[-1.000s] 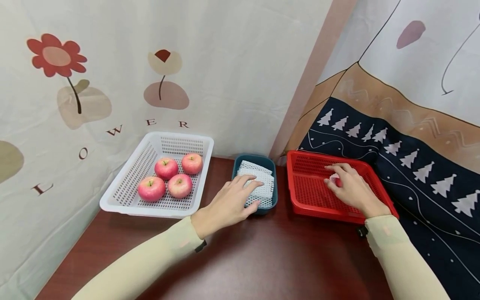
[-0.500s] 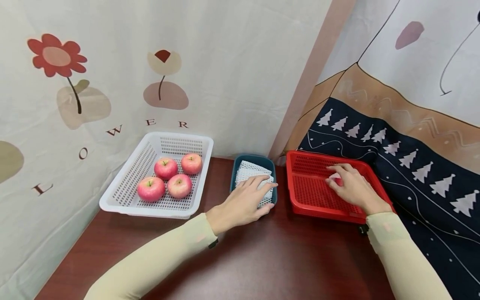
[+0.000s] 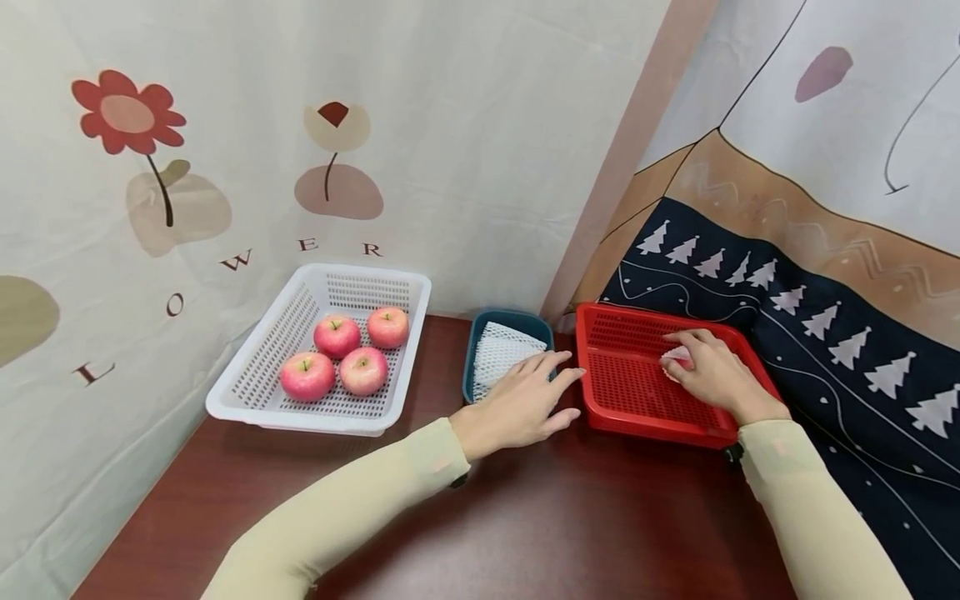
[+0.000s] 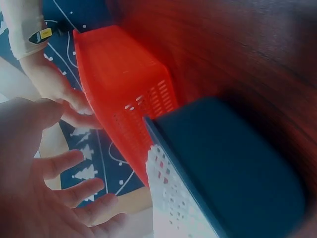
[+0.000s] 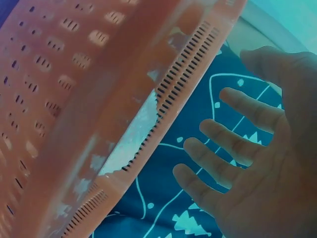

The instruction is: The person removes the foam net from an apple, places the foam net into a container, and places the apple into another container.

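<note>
My left hand (image 3: 519, 406), fingers spread and holding nothing, hovers over the front right of a dark teal bin (image 3: 470, 354). White foam fruit nets (image 3: 501, 350) lie stacked in that bin. In the left wrist view, the fingers (image 4: 81, 191) are apart from the foam net (image 4: 171, 198). Over the red basket (image 3: 615, 371) is my right hand (image 3: 716, 375), its fingers extended in the right wrist view. Close by the thumb, a pink-red piece with white netting (image 3: 678, 357) shows in the basket, partly hidden by the hand. A whitish netted piece (image 5: 136, 134) also shows through there.
At the left, a white basket (image 3: 243, 400) holds several red apples (image 3: 337, 336). Both baskets and the bin stand on a dark red-brown table (image 3: 540, 517). A printed curtain (image 3: 480, 167) hangs right behind them, and navy cloth (image 3: 810, 375) is at the right.
My left hand has moved right from above the nets toward the red basket. My right hand has stayed over the red basket, shifting slightly. The head view has turned a little.
</note>
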`<move>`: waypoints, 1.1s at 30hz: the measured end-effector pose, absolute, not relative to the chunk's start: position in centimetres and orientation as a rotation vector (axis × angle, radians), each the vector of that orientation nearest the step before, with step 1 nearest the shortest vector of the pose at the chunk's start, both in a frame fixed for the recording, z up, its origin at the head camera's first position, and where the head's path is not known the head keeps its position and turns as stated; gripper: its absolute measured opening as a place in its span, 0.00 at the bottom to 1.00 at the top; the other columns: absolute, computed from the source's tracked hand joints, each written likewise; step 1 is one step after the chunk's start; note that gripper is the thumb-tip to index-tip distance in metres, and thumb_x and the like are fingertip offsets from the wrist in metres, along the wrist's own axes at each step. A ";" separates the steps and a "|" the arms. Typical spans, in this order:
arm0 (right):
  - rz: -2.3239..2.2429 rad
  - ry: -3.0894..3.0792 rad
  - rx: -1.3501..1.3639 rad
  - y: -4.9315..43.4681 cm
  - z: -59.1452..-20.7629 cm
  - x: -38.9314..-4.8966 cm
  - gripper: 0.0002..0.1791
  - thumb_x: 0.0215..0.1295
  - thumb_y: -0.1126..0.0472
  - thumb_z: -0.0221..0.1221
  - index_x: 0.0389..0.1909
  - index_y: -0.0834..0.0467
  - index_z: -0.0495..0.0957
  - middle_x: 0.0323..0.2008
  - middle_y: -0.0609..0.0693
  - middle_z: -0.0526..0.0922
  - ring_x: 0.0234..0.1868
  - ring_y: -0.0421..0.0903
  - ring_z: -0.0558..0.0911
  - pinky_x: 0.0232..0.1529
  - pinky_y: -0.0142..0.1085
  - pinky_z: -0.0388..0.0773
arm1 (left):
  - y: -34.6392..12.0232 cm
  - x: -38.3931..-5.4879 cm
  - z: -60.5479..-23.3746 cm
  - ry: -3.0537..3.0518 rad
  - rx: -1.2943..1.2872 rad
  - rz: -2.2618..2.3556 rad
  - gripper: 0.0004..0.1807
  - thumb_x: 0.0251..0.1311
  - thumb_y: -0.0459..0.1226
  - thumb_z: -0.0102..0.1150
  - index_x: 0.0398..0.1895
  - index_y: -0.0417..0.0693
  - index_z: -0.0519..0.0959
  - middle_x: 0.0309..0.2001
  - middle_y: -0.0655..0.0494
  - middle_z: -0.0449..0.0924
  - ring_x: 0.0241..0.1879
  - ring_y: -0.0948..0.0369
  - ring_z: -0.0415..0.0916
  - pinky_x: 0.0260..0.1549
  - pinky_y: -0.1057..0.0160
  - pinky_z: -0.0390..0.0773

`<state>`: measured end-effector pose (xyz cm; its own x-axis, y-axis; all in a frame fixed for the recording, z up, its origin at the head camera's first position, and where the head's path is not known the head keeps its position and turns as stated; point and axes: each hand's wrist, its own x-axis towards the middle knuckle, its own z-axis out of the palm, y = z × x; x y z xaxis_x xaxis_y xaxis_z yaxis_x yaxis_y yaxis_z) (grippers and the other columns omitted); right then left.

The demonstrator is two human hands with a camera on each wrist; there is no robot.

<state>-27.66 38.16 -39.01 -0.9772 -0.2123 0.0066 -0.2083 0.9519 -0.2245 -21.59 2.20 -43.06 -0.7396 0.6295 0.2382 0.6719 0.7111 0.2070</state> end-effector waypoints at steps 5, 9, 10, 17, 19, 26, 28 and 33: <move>-0.354 3.066 -0.316 38.8 -39.3 -28.2 0.34 0.85 0.53 0.64 0.84 0.62 0.72 0.84 0.77 0.66 0.81 0.83 0.65 0.80 0.87 0.62 | 3.5 -21.9 -43.1 -2.787 -1.078 -0.403 0.39 0.84 0.59 0.63 0.91 0.58 0.69 0.91 0.47 0.66 0.88 0.45 0.68 0.84 0.39 0.78; -0.356 3.055 -0.303 39.3 -39.4 -28.6 0.33 0.85 0.53 0.62 0.84 0.62 0.72 0.83 0.77 0.66 0.80 0.84 0.65 0.79 0.87 0.62 | 4.6 -22.1 -43.2 -2.803 -1.092 -0.393 0.39 0.85 0.60 0.60 0.92 0.60 0.68 0.92 0.47 0.64 0.90 0.43 0.66 0.84 0.38 0.77; -0.355 3.053 -0.301 39.4 -39.4 -28.6 0.33 0.85 0.54 0.62 0.84 0.63 0.72 0.82 0.77 0.67 0.80 0.84 0.65 0.79 0.87 0.63 | 4.9 -22.2 -43.2 -2.809 -1.098 -0.388 0.39 0.86 0.60 0.59 0.92 0.60 0.68 0.93 0.47 0.63 0.90 0.43 0.65 0.85 0.38 0.76; -0.337 3.038 -0.294 40.1 -39.2 -29.1 0.33 0.85 0.53 0.60 0.83 0.65 0.72 0.82 0.80 0.65 0.78 0.86 0.67 0.79 0.86 0.65 | 6.7 -22.5 -43.6 -2.889 -1.089 -0.343 0.42 0.89 0.63 0.49 0.96 0.58 0.61 0.97 0.49 0.55 0.96 0.44 0.54 0.91 0.37 0.67; -0.324 3.029 -0.297 40.3 -39.2 -29.4 0.34 0.85 0.54 0.60 0.83 0.66 0.72 0.82 0.81 0.64 0.78 0.86 0.67 0.78 0.86 0.65 | 7.0 -22.5 -43.9 -2.919 -1.074 -0.318 0.43 0.90 0.64 0.46 0.97 0.55 0.59 0.97 0.51 0.54 0.97 0.45 0.52 0.92 0.38 0.63; -0.257 2.992 -0.283 41.0 -39.2 -30.6 0.35 0.84 0.53 0.59 0.83 0.68 0.70 0.80 0.84 0.64 0.77 0.87 0.68 0.78 0.85 0.68 | 7.2 -22.7 -44.7 -2.916 -1.051 -0.239 0.42 0.93 0.62 0.40 0.97 0.51 0.58 0.97 0.52 0.54 0.96 0.47 0.53 0.93 0.39 0.62; -0.245 2.974 -0.277 41.2 -39.1 -30.9 0.36 0.84 0.53 0.59 0.83 0.69 0.69 0.80 0.84 0.63 0.77 0.86 0.67 0.77 0.85 0.68 | 7.2 -22.8 -44.8 -2.909 -1.045 -0.237 0.42 0.93 0.62 0.41 0.96 0.50 0.58 0.97 0.52 0.54 0.96 0.47 0.54 0.93 0.40 0.63; -0.207 2.943 -0.280 41.5 -38.5 -31.4 0.37 0.84 0.53 0.61 0.82 0.72 0.69 0.79 0.85 0.63 0.76 0.87 0.67 0.77 0.86 0.68 | 7.3 -22.9 -45.0 -2.925 -1.039 -0.247 0.42 0.93 0.62 0.39 0.97 0.50 0.57 0.97 0.53 0.52 0.97 0.49 0.53 0.94 0.41 0.61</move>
<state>-31.41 41.45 -38.50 -0.9665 -0.1988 -0.1624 -0.1740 0.9725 -0.1547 -22.85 7.31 -45.01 -0.7771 0.6244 0.0787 0.6288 0.7650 0.1396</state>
